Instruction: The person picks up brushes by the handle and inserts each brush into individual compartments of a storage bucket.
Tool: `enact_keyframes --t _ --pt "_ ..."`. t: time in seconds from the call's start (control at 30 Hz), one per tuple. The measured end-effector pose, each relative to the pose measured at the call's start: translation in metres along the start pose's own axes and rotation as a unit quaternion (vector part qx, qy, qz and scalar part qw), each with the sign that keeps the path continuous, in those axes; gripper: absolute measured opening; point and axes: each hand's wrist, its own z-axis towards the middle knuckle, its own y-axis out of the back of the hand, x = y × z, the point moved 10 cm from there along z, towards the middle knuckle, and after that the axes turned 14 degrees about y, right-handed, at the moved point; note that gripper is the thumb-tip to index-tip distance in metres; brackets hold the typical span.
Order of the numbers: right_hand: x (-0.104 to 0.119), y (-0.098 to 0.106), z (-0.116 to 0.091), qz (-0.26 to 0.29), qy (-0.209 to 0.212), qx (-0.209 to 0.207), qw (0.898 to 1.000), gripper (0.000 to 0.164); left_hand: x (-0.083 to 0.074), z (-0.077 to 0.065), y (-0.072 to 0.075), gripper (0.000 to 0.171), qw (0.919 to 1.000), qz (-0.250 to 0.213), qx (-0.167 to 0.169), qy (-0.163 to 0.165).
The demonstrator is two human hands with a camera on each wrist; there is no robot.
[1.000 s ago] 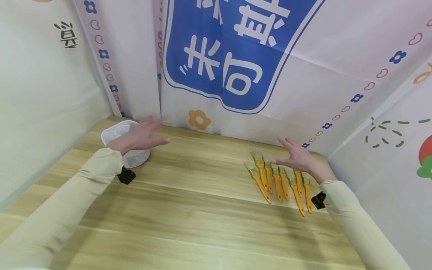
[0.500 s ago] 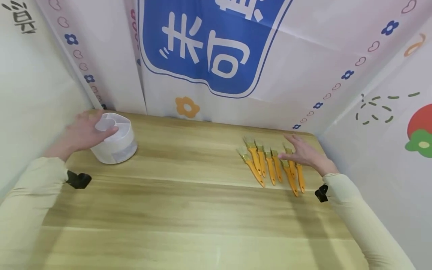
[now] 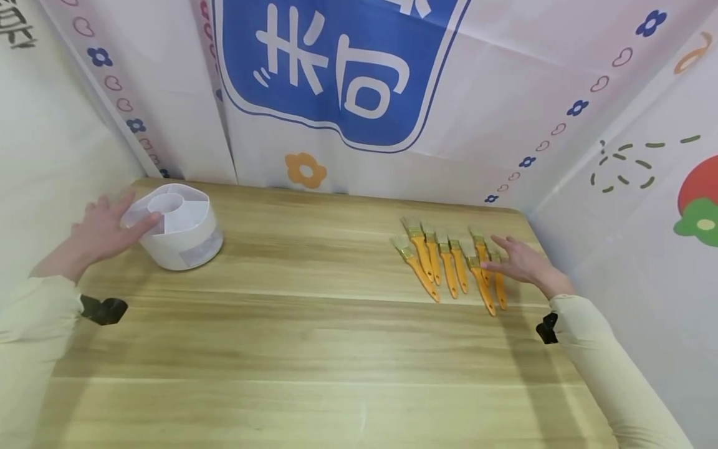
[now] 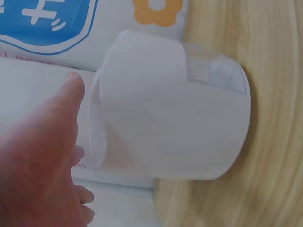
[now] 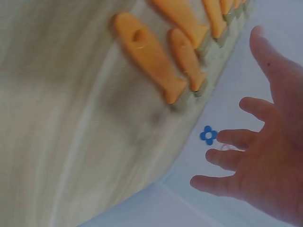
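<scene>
At the table's back left stands a white round organizer (image 3: 187, 243) with a central ring and several compartments, all bare inside where they show. My left hand (image 3: 109, 227) is at its left side, fingers spread, thumb over the rim in the head view. In the left wrist view the thumb (image 4: 71, 92) lies just off the organizer's rim (image 4: 97, 123). On the right, several paintbrushes (image 3: 445, 259) with orange handles and pale bristles lie fanned out. Over the rightmost brushes hovers my right hand (image 3: 521, 262), fingers spread and holding nothing; the right wrist view shows it above the handles (image 5: 147, 54).
A wooden table (image 3: 314, 349) fills the lower view. Printed white sheeting walls it in at the back (image 3: 359, 168), left (image 3: 50, 156) and right (image 3: 628, 249). Each wrist carries a black camera (image 3: 103, 310).
My left hand has moved left, from over the organizer to its left side, uncovering the compartments. My right hand has shifted slightly right over the brushes. The head view has tilted down.
</scene>
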Motion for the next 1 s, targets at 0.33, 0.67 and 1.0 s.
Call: enact_keyframes --t 0.33,0.67,1.0 --pt "-0.016 -0.015 0.002 -0.017 -0.034 -0.021 0.999 0.07 0.017 0.001 -0.001 0.085 0.9999 -0.001 -0.011 0.003" --pt "-0.029 -0.018 -0.011 -0.016 -0.098 -0.073 0.992 0.045 0.012 0.005 -0.003 0.078 0.9971 -0.063 -0.038 -0.017" --pt "-0.039 -0.033 -0.008 0.006 -0.146 -0.04 0.988 0.043 0.012 0.007 0.002 0.065 0.9952 -0.066 -0.068 -0.022"
